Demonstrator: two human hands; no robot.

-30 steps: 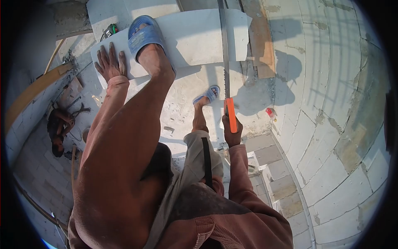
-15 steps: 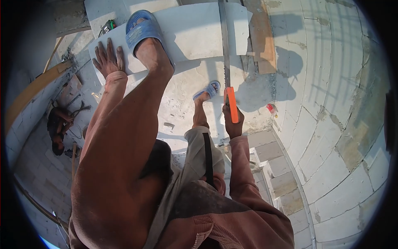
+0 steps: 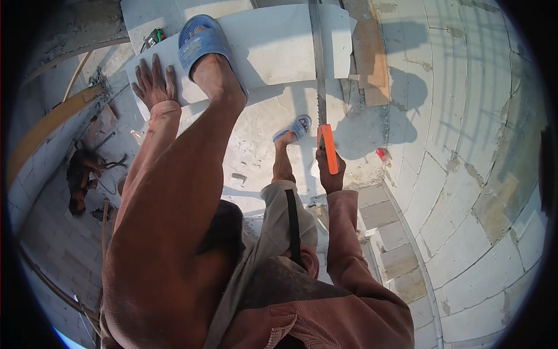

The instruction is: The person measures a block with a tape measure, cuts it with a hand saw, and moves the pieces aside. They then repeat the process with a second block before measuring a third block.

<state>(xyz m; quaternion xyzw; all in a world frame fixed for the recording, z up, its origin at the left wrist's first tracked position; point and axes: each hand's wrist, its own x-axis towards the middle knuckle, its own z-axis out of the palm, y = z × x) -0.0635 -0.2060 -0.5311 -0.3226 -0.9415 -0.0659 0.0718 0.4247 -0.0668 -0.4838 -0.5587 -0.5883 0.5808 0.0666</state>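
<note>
My left hand (image 3: 154, 84) lies flat with fingers spread on the left end of a long white block (image 3: 279, 49). Beside it, my foot in a blue slide sandal (image 3: 204, 49) presses on the same block. My right hand (image 3: 331, 174) is wrapped round the orange handle of a handsaw (image 3: 328, 148). The saw's toothed blade points away from me and crosses the block near its right end. My other foot, in a matching sandal (image 3: 297, 128), stands on the dusty floor below.
A green-and-black tape measure (image 3: 154, 38) sits by the block's left end. Wooden boards (image 3: 372, 58) lie past its right end, beside a pale block wall (image 3: 465, 157). A small red item (image 3: 382, 154) is on the floor. Dark gear with a cord (image 3: 81, 174) lies at left.
The whole view has shifted slightly right and down. The saw still crosses the block at nearly the same spot, and my left hand and foot keep their places on it.
</note>
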